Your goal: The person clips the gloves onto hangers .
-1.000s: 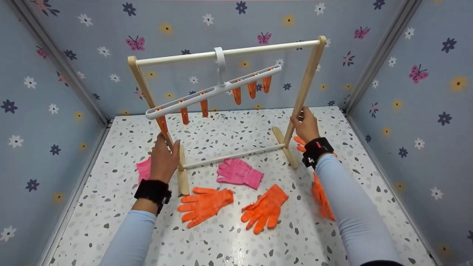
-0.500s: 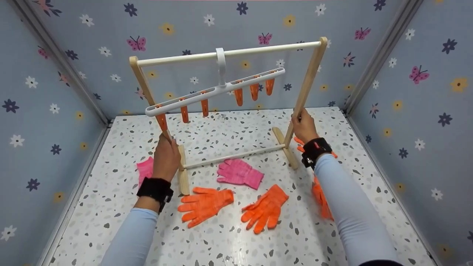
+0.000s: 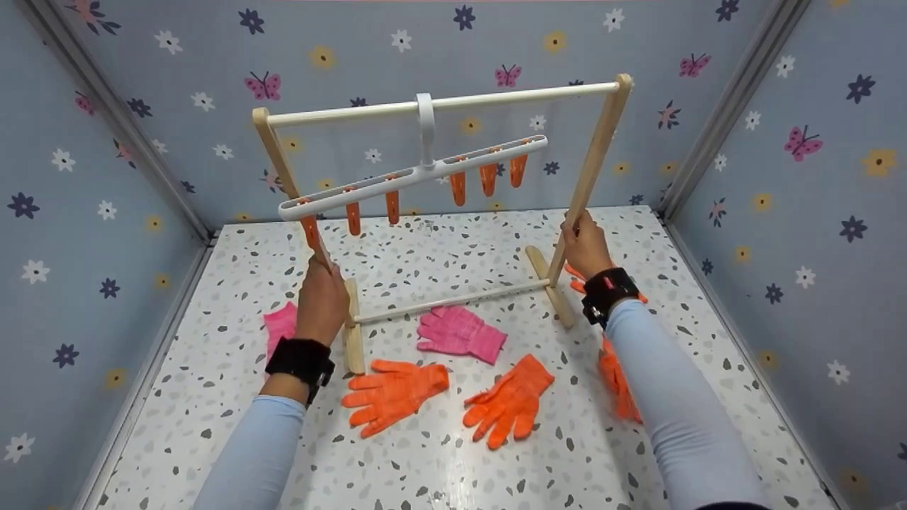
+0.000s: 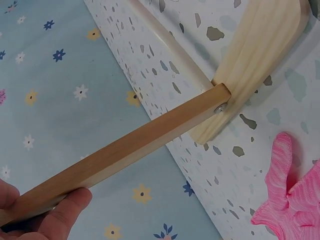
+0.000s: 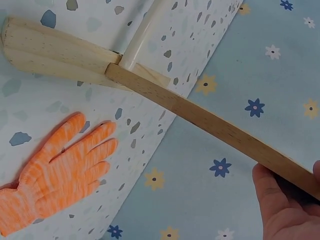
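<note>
A wooden drying rack (image 3: 599,149) stands upright on the speckled table. My left hand (image 3: 322,301) grips its left post low down; in the left wrist view, thumb and fingers (image 4: 72,207) close round the wood. The right post is held by my right hand (image 3: 587,244), with fingers (image 5: 270,190) against it in the right wrist view. From the top bar hangs a white hanger (image 3: 425,168), slanting, with several orange clips (image 3: 458,188) under it. A pink glove (image 3: 462,334) lies by the lower bar, and orange gloves (image 3: 393,397) lie in front.
Another orange glove (image 3: 509,402) lies front centre. Beyond my right wrist are more orange gloves (image 3: 618,382), partly covered by the arm. Left of my left hand lies a second pink glove (image 3: 279,324), partly hidden. Flower-patterned walls (image 3: 453,42) enclose the table (image 3: 432,460) on three sides.
Both hands keep their hold on the posts. The hanger has swung slightly, its right end a little lower. The left hand has shifted slightly right; the gloves have not moved.
</note>
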Motion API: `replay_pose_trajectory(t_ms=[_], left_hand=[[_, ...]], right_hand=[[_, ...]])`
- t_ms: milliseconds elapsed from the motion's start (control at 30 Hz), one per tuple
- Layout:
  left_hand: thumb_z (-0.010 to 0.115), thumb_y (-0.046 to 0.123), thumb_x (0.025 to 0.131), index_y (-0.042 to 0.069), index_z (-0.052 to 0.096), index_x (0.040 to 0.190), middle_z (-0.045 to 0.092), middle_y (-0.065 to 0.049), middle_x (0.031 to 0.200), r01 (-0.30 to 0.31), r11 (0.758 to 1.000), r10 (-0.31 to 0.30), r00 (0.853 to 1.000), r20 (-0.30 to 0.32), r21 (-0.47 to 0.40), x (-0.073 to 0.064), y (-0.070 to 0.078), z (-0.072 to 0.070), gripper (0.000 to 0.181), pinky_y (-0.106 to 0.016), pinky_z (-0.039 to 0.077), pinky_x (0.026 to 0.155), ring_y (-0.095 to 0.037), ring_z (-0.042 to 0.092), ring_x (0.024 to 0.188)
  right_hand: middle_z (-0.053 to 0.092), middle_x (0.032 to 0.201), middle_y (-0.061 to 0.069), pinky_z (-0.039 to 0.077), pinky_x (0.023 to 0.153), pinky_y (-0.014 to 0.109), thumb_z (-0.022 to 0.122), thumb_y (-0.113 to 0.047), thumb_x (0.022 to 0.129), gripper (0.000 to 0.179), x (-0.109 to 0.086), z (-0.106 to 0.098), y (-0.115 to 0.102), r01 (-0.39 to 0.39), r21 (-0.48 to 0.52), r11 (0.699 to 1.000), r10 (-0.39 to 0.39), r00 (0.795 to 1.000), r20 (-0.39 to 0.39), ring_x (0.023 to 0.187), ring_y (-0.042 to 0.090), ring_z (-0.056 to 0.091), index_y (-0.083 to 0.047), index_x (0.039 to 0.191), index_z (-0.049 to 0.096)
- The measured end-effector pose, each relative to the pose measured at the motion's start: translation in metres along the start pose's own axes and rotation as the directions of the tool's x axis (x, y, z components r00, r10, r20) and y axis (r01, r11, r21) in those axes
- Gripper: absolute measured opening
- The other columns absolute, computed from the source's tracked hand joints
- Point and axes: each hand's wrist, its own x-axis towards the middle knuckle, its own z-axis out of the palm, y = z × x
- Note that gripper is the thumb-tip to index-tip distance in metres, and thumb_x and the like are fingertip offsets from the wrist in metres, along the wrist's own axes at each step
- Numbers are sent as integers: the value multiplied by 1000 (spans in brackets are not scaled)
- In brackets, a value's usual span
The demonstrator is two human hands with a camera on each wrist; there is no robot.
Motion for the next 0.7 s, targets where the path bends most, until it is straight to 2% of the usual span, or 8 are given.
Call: replay_pose_trajectory(t_ms=[167,333,533,633,700], left_hand=[[31,21,120,-15,36,152,59,-36,133,17,1000,-17,1000,15,11,1,2,2,49,-62,55,102,-50,66,123],[29,24,120,-13,38,150,60,-33,129,19,1000,-19,1000,23,11,4,2,4,48,-60,56,99,-46,67,116],[31,19,119,-18,39,146,61,-37,120,-40,999,40,999,-5,20,6,2,7,46,-63,56,91,-51,68,107],[33,15,118,-21,39,143,61,-39,119,-63,998,64,998,-22,23,8,2,8,45,-64,56,92,-54,68,108],[34,15,118,-21,40,143,61,-39,120,-59,998,59,998,-24,21,9,3,8,44,-64,56,93,-54,67,111]], right_hand=[[62,140,38,57,108,60,44,-10,117,38,-2,-1,5,23,-27,999,-24,1000,-15,131,51,65,12,147,47],[63,137,39,57,106,60,45,-10,116,35,-4,-2,8,28,-36,999,-29,999,-34,129,51,66,13,143,48],[65,133,39,58,104,62,45,-8,116,33,-8,-4,9,46,-42,998,-48,998,-50,125,51,68,13,141,48],[66,132,39,58,104,62,46,-8,116,33,-10,-5,10,51,-38,998,-53,997,-55,125,51,68,14,141,48],[66,132,39,58,104,62,45,-8,115,33,-12,-6,10,47,-32,998,-48,997,-56,125,52,68,14,141,48]])
